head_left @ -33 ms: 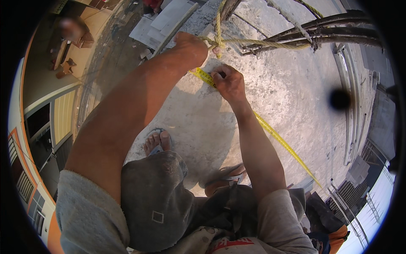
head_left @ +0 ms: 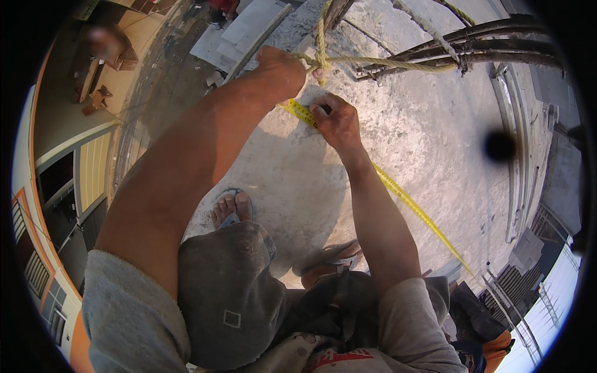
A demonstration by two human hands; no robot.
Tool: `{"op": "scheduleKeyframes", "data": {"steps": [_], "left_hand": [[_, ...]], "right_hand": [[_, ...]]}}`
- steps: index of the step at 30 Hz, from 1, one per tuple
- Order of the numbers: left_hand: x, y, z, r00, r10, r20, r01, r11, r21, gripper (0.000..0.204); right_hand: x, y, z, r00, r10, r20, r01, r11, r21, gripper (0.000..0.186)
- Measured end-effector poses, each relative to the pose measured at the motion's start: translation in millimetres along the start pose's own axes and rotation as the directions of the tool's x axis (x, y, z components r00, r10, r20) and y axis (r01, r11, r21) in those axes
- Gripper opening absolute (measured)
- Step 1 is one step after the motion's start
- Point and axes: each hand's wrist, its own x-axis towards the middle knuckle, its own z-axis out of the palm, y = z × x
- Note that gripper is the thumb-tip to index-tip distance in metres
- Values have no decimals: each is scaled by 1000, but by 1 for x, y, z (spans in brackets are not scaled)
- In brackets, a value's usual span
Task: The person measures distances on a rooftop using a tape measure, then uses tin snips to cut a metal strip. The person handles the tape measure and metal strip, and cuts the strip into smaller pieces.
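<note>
My left hand (head_left: 281, 76), closed with fingertips mostly hidden, grips the end of a yellow tape measure (head_left: 298, 113) beside a knot of pale rope (head_left: 321, 62). Just right and slightly below, my right hand (head_left: 336, 124) has curled fingers and its thumb on the same tape. A length of tape shows beside my right forearm, running diagonally down to the lower right across the rough pale concrete (head_left: 429, 143). My sandaled feet (head_left: 233, 208) are on that surface below my hands.
Dark bent bars (head_left: 479, 46) tied with rope cross the upper right. Stacked pale boards (head_left: 242, 34) lie upper left, near a person in red (head_left: 224, 7). A lower-level building (head_left: 92, 155) shows beyond the left edge. Long rails (head_left: 513, 174) line the right.
</note>
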Motion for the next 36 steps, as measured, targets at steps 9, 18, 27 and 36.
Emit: {"op": "scheduleKeyframes", "data": {"steps": [9, 18, 27, 36], "left_hand": [[-1, 1, 2, 995, -29, -94, 29, 1000, 6, 37], [-2, 0, 2, 995, -14, -100, 14, 1000, -5, 37], [-2, -1, 3, 994, -12, -110, 12, 1000, -1, 37], [0, 0, 1, 1000, -21, -19, 21, 1000, 1, 40]], "right_hand": [[3, -3, 4, 1000, 24, -8, -24, 999, 28, 13], [3, -2, 6, 999, 37, -10, -37, 999, 18, 12], [4, -1, 8, 999, -23, -26, 22, 999, -29, 12], [4, -1, 7, 1000, -11, -28, 12, 1000, 16, 12]]}}
